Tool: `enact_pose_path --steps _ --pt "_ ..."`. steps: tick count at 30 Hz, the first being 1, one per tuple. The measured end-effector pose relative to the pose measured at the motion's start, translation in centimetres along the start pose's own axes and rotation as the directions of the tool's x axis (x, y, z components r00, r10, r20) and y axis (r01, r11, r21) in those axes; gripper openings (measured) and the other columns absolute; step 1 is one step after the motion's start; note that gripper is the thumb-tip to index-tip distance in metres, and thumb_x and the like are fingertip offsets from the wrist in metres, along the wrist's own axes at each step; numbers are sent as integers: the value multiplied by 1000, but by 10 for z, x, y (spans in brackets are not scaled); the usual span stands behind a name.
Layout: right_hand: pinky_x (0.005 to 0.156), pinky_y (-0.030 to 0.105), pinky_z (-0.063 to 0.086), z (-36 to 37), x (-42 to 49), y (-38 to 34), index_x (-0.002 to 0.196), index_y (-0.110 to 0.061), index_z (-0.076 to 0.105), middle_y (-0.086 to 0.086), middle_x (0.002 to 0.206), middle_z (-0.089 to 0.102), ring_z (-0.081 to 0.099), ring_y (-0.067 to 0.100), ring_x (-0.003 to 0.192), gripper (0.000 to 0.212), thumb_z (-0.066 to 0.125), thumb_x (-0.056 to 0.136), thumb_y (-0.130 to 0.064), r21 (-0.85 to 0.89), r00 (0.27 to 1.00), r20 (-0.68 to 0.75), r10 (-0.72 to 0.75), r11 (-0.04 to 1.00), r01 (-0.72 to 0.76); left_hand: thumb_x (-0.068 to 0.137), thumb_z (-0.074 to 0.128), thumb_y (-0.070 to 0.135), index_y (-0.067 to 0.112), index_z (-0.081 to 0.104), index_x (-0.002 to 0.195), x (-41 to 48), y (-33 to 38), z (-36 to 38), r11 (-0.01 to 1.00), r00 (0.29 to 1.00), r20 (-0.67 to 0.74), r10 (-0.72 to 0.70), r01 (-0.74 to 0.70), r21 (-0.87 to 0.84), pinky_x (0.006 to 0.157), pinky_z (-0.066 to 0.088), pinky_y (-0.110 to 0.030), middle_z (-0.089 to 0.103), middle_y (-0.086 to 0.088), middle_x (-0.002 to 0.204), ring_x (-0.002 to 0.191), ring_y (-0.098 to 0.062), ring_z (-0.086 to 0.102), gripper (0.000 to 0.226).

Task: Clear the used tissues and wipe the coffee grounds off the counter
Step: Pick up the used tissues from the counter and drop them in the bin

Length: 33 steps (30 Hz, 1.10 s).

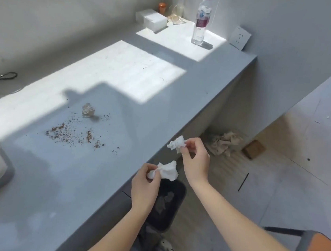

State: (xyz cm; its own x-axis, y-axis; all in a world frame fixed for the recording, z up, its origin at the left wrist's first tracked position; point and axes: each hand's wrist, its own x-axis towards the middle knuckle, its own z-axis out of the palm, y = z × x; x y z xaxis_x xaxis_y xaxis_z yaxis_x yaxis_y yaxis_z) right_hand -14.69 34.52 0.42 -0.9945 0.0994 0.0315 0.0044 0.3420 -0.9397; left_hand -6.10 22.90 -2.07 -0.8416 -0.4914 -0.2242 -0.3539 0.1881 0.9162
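Left tissue (166,172) tight between left hand (145,187) fingers (147,167), right tissue (177,144) between right hand (194,161) fingers, above bin (182,191).

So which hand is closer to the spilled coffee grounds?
Left. The left hand is at the counter edge, right of the coffee grounds; the right hand is farther right, beyond the edge.

White crumpled tissues (167,172); brown coffee grounds (70,134) on grey table (119,120); black bin (168,206); purple-capped bottle (202,18).
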Motion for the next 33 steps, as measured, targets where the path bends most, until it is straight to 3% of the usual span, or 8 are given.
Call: enact_pose_path --steps 9,11,14,18,21,24,29,33 --pt "63 7 41 -13 -21 60 79 -22 57 -13 75 61 55 -5 72 16 59 83 -6 -96 978 40 205 975 -201 81 52 28 33 58 82 -1 -48 17 957 957 206 -204 150 249 54 39 -21 65 13 80 68 4 58 8" --pt "61 12 41 -10 -25 74 79 -21 57 -13 73 60 55 1 70 15 59 82 -7 -160 959 76 274 952 -260 85 51 30 30 58 106 5 -59 22 928 888 334 -314 214 304 66 46 -23 67 8 100 84 -2 62 23" --pt "68 28 47 -1 -30 95 78 -23 57 -10 77 61 60 14 77 13 59 81 -10 -275 897 167 409 893 -356 90 49 37 24 36 142 15 -72 28 860 732 488 -475 270 433 92 40 -26 52 -1 137 122 -19 52 55" --pt "81 31 47 12 -34 119 104 -22 59 -2 106 64 60 21 99 21 52 86 -13 -411 782 267 562 801 -435 92 49 38 21 17 149 22 -83 31 819 630 553 -545 260 511 111 26 -33 28 -5 155 141 -22 28 68" --pt "93 37 46 19 -39 129 122 -23 53 4 123 58 55 26 112 35 46 90 -12 -475 723 299 623 754 -454 93 48 36 18 15 149 21 -85 30 830 656 543 -525 254 496 112 25 -34 26 -6 156 141 -23 27 68" --pt "96 39 45 22 -44 131 123 -20 53 7 127 57 54 26 114 35 45 91 -9 -434 736 246 630 751 -498 94 47 35 18 12 149 19 -85 25 843 675 541 -501 241 481 114 25 -35 23 -4 157 142 -23 27 68" --pt "95 39 46 23 -33 108 116 -17 56 5 119 60 56 21 107 30 46 90 -7 -308 841 174 512 840 -447 92 48 36 22 18 149 25 -65 17 894 736 551 -394 169 415 113 30 -39 33 -1 153 137 -22 35 65" --pt "87 33 48 33 -11 66 101 -21 58 -2 104 62 58 14 95 24 47 87 -5 -185 935 147 322 938 -294 91 53 32 23 45 132 35 -27 7 960 883 441 -161 36 278 88 41 -17 58 11 120 116 -12 55 43"
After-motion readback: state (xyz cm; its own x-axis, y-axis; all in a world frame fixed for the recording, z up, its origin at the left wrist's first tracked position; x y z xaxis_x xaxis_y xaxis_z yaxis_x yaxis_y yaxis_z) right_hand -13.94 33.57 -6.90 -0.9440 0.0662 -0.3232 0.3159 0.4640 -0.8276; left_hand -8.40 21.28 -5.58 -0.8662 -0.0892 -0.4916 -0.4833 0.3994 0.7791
